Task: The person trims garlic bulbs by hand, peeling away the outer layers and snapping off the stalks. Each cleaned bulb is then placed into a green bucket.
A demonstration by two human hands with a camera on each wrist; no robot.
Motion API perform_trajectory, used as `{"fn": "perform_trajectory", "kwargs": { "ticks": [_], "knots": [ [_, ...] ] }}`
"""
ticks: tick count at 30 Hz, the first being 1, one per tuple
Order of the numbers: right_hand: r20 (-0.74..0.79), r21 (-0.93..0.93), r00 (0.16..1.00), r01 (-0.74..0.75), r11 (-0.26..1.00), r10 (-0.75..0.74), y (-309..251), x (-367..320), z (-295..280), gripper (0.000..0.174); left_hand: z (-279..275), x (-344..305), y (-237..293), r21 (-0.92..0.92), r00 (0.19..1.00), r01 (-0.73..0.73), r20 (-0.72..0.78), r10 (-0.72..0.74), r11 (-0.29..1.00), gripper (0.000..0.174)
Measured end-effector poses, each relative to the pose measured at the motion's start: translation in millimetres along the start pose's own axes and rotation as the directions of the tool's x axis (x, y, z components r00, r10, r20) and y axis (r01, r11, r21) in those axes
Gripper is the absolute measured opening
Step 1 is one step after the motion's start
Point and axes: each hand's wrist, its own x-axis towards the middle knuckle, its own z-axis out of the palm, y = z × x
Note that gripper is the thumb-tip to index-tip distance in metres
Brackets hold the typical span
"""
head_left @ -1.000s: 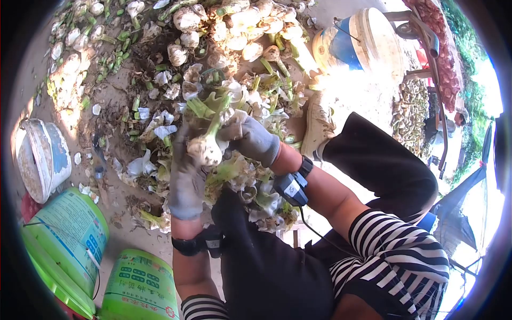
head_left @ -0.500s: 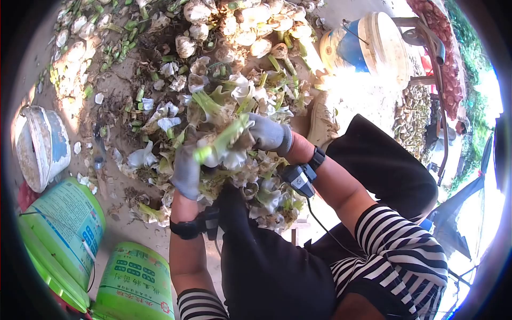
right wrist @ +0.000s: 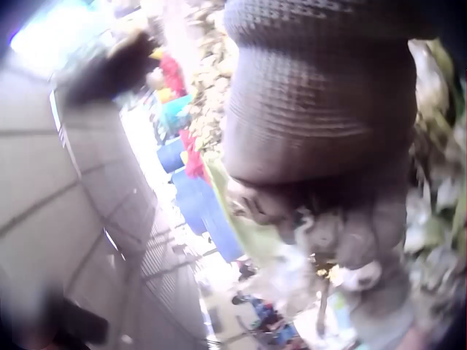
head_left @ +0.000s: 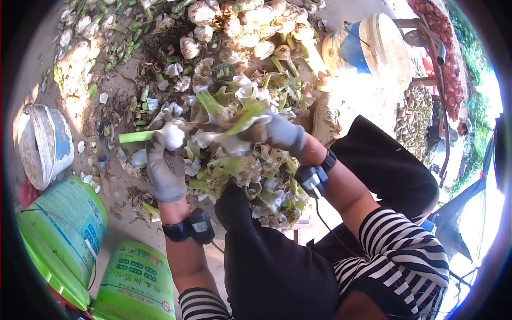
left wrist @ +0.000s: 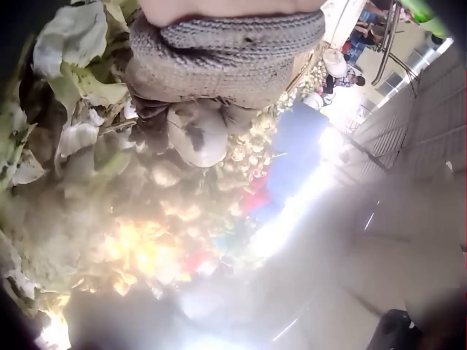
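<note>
And there's the garlic bulb [head_left: 174,136], white and bare, gripped at the fingertips of the left hand [head_left: 166,169]; half a second ago leaves masked it between closer hands. The right hand [head_left: 284,131] has pulled away, clutching limp husk [head_left: 248,118]. The bulb looks light, firm, perhaps slick: best held round its body, or by the stiffer stem [head_left: 136,137] jutting past the left fingers.

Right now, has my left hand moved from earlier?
Yes: in the head view, your left hand has shifted toward the white-and-blue bucket at picture left.
</note>
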Motion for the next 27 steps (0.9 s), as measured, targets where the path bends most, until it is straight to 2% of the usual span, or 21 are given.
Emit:
{"fn": "perform_trajectory", "kwargs": {
  "ticks": [1,2,3,5,6,8,10,12,14,15,16,17,18,19,20,21,22,24,25,26,27],
  "knots": [
    [0.003,-0.323,1.000,-0.006,0.946,0.007,4.2,1.4,1.4,0.037,-3.0,-1.8,-3.6,0.150,0.997,-0.044,0.062,0.035,0.988,0.026],
    [0.007,-0.613,1.000,-0.007,0.790,0.014,7.9,3.7,1.3,0.033,-7.4,-0.9,-8.6,0.291,0.989,-0.102,0.131,0.066,0.951,0.027],
    [0.002,-0.614,1.000,-0.009,0.789,0.013,-3.0,7.6,6.6,0.033,-32.7,8.6,-20.5,0.291,0.982,-0.178,0.109,0.152,0.940,0.034],
    [-0.104,-0.787,0.988,-0.013,0.617,-0.111,-43.9,15.2,25.7,0.024,-2.4,-6.0,-14.9,0.356,0.988,-0.122,0.130,0.080,0.927,0.036],
    [-0.105,-0.787,0.989,-0.018,0.616,-0.106,-52.6,19.5,31.4,0.024,8.1,-11.6,-13.7,0.416,0.989,-0.074,0.144,0.015,0.906,0.038],
    [-0.018,-0.861,1.000,-0.026,0.508,0.020,-62.2,29.2,40.1,0.020,6.9,-11.5,-17.2,0.404,0.980,-0.127,0.189,0.053,0.906,0.036],
    [0.038,-0.825,0.999,0.052,0.563,-0.036,-54.0,34.5,38.5,0.013,17.8,-17.2,-10.1,0.334,0.981,-0.044,0.190,-0.022,0.942,0.036],
    [0.133,-0.726,0.990,0.071,0.684,0.039,-48.1,38.7,32.1,0.015,-6.0,-15.1,-9.7,0.352,0.982,-0.028,0.185,-0.040,0.936,0.035],
    [0.196,-0.656,0.976,0.058,0.753,0.096,-47.3,31.5,24.6,0.018,-17.1,-15.2,-11.2,0.188,0.984,0.055,0.155,-0.085,0.981,0.037],
    [0.147,-0.213,0.989,0.058,0.975,-0.027,-41.9,26.6,28.4,0.020,0.4,-18.5,-11.0,0.107,0.991,0.045,0.117,-0.057,0.993,0.036],
    [0.044,0.283,0.993,0.090,0.955,-0.107,-37.2,21.9,29.9,0.022,-4.4,-18.1,-9.0,0.109,0.992,0.043,0.112,-0.055,0.993,0.036],
    [0.069,0.258,0.997,-0.054,0.965,0.038,-36.9,15.2,19.0,0.020,-11.6,-15.9,-6.5,0.125,0.992,0.044,0.115,-0.059,0.991,0.036],
    [0.037,0.100,0.991,0.125,0.987,-0.129,-35.2,19.3,19.2,0.025,-12.9,-14.4,-4.7,0.141,0.991,0.046,0.120,-0.063,0.989,0.035],
    [0.019,-0.147,0.999,0.028,0.989,-0.025,-34.9,18.1,17.6,0.026,-7.1,-17.0,-4.0,0.175,0.988,0.025,0.146,-0.051,0.984,0.035],
    [-0.025,-0.383,0.997,-0.078,0.921,0.074,-34.6,15.4,16.0,0.027,-8.2,-16.5,-6.0,0.173,0.988,0.028,0.148,-0.054,0.985,0.035],
    [-0.074,-0.689,0.997,-0.061,0.722,0.014,-38.7,16.8,22.7,0.032,-8.3,-15.6,-8.4,0.229,0.985,0.002,0.165,-0.041,0.973,0.035],
    [-0.075,-0.691,0.997,-0.061,0.720,0.013,-43.5,17.9,27.5,0.032,-6.9,-14.6,-9.4,0.284,0.983,-0.028,0.183,-0.026,0.958,0.035],
    [-0.116,-0.779,0.985,-0.168,0.604,0.124,-58.3,19.5,39.3,0.036,-4.2,-13.8,-12.5,0.329,0.985,-0.047,0.170,-0.010,0.943,0.037],
    [-0.065,-0.789,0.998,-0.034,0.613,-0.028,-60.9,18.8,43.9,0.036,-5.4,-12.5,-15.1,0.387,0.981,-0.106,0.190,0.034,0.916,0.038],
    [-0.065,-0.788,0.998,-0.036,0.614,-0.025,-64.2,22.5,47.9,0.036,-5.6,-12.5,-17.3,0.441,0.974,-0.165,0.214,0.075,0.882,0.039],
    [-0.029,-0.845,0.999,-0.049,0.533,0.046,-67.6,28.7,52.9,0.034,1.7,-16.9,-15.2,0.412,0.975,-0.085,0.222,-0.010,0.907,0.039]
  ]
}}
